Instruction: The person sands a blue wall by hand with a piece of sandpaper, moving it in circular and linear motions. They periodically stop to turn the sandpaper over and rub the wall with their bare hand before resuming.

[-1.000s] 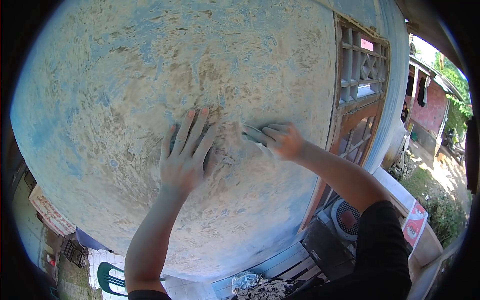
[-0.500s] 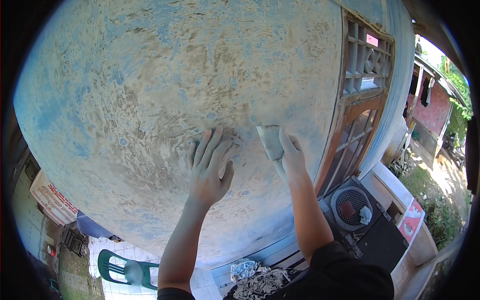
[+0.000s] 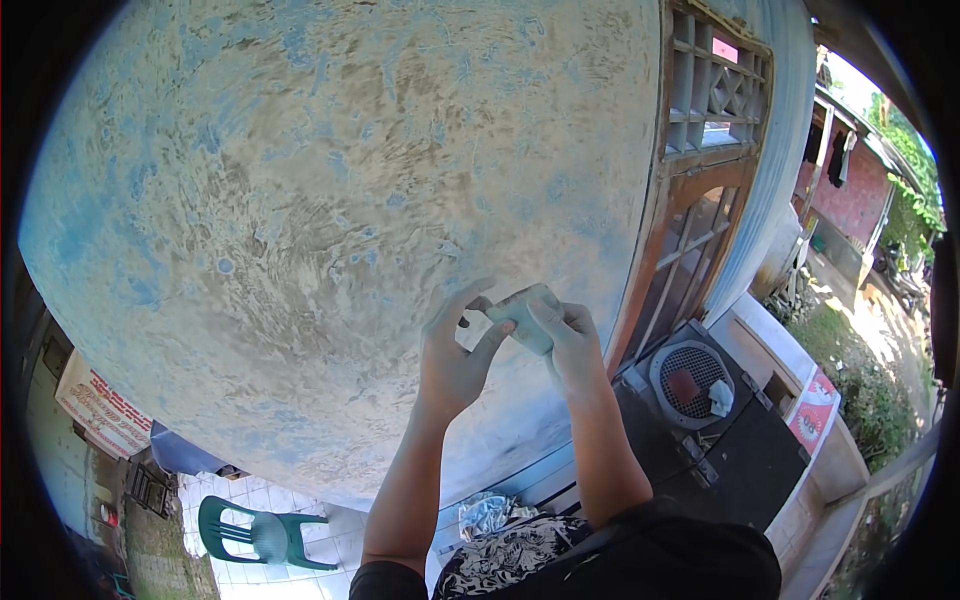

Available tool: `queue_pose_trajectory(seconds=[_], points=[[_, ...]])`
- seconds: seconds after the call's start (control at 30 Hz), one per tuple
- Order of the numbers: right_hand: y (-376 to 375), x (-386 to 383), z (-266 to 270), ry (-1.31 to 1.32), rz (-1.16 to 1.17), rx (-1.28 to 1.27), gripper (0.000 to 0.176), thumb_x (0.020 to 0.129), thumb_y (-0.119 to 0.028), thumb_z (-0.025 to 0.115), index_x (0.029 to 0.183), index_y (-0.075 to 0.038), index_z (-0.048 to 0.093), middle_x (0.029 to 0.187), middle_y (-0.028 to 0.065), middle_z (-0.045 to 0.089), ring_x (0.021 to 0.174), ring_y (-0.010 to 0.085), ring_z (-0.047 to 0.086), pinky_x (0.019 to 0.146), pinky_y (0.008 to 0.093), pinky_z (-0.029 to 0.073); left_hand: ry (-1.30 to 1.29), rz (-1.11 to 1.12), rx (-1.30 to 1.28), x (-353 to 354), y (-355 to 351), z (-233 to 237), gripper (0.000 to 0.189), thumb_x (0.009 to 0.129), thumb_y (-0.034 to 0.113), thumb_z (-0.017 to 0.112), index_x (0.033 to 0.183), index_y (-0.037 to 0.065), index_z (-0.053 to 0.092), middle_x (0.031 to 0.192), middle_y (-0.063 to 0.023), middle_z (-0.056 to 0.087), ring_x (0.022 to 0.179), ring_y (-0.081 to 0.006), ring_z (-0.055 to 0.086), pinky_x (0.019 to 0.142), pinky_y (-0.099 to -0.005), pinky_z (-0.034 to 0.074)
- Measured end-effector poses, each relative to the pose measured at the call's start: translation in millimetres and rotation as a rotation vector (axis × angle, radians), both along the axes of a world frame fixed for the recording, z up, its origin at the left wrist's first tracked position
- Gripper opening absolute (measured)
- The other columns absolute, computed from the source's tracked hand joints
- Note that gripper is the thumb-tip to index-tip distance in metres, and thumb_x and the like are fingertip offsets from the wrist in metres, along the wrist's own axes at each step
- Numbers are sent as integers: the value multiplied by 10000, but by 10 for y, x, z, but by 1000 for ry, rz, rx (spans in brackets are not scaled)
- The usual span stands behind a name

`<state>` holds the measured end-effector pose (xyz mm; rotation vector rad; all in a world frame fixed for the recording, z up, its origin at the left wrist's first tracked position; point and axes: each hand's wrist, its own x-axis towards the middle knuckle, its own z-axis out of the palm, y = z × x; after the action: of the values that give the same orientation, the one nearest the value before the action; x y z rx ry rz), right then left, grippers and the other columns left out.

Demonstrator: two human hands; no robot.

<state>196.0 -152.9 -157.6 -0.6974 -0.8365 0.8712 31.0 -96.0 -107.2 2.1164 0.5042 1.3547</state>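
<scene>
Before the mottled blue-and-tan painted wall (image 3: 300,210), my right fingers (image 3: 547,311) pinch a pale-green folded sheet (image 3: 529,334), apparently steadying it while my half-curled left fingers (image 3: 491,342) touch its edge, grip unclear.

Here we have a green plastic chair (image 3: 292,542) on the white tiled floor (image 3: 240,583), low beyond our left hand (image 3: 455,355).

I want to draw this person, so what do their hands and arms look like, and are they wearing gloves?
No gloves: the left hand and right hand are bare, with no ring or watch to be seen. The left sleeve and right sleeve are black and short, so the forearms are bare too.
</scene>
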Motion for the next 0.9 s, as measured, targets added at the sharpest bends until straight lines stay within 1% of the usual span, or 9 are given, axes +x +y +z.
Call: queue_pose_trajectory(seconds=[0.1, 0.13, 0.2, 0.27, 0.3, 0.37, 0.6, 0.67, 0.9], points=[[-127, 3, 59, 186, 32, 152, 287, 1078, -243, 684, 1173, 13, 773, 989, 68, 764, 886, 128, 673, 830, 308, 500, 34, 82, 76, 9, -13, -12, 324, 951, 159, 821, 1221, 4, 732, 987, -57, 751, 913, -179, 631, 802, -325, 474], [-166, 15, 96, 318, 105, 264, 237, 1071, -184, 686, 1179, 9, 771, 1003, 78, 770, 913, 154, 693, 863, 329, 510, -15, 62, -32, 16, -6, -50, 280, 966, 159, 810, 1172, -16, 738, 949, -64, 734, 869, -156, 621, 758, -315, 464], [-184, 43, 98, 341, 129, 306, 208, 1063, -144, 685, 1184, 4, 767, 1035, 90, 776, 946, 174, 707, 887, 341, 519, -65, 42, -138, 39, -2, -118, 247, 982, 159, 799, 1123, -36, 744, 910, -71, 718, 824, -133, 611, 715, -305, 453], [-180, 61, 85, 362, 157, 348, 186, 1055, -103, 684, 1189, 0, 763, 1067, 102, 782, 979, 195, 721, 911, 353, 527, -208, -51, -337, 72, -6, -161, 259, 1021, 180, 772, 1080, -69, 741, 846, -38, 704, 771, -56, 563, 670, -266, 436], [-175, 64, 64, 361, 175, 358, 168, 1048, -90, 691, 1180, -14, 762, 1098, 110, 785, 1005, 200, 724, 936, 357, 527, -210, -48, -336, 71, -21, -160, 259, 1021, 180, 772, 1080, -69, 741, 846, -38, 704, 771, -56, 563, 670, -266, 436], [-161, 49, 34, 361, 200, 368, 153, 1040, -77, 699, 1171, -27, 760, 1130, 117, 788, 1032, 205, 727, 961, 362, 526, -184, -20, -329, 61, -44, -151, 215, 1064, 143, 715, 1102, -69, 727, 944, -75, 767, 860, -98, 691, 800, -269, 542], [-139, -38, 21, 416, 274, 380, 119, 1028, -57, 705, 1129, -71, 766, 1169, 105, 794, 1071, 206, 729, 962, 354, 524, -283, -76, -399, 74, -34, -203, 217, 1077, 139, 690, 1108, -74, 715, 950, -92, 765, 865, -121, 712, 781, -293, 577], [-113, -24, -21, 416, 302, 382, 135, 1024, -45, 705, 1138, -75, 769, 1185, 110, 793, 1097, 208, 728, 964, 352, 524, -297, -71, -390, 78, -20, -223, 242, 1066, 152, 708, 1119, -83, 717, 896, -98, 771, 808, -116, 725, 741, -275, 559], [-113, -5, -65, 448, 290, 291, 296, 1014, -18, 691, 1306, 22, 719, 1280, 150, 765, 1203, 227, 710, 1045, 377, 526, -260, -25, -388, 117, -28, -268, 240, 1063, 153, 711, 1113, -81, 716, 878, -103, 770, 799, -129, 744, 728, -272, 554]])
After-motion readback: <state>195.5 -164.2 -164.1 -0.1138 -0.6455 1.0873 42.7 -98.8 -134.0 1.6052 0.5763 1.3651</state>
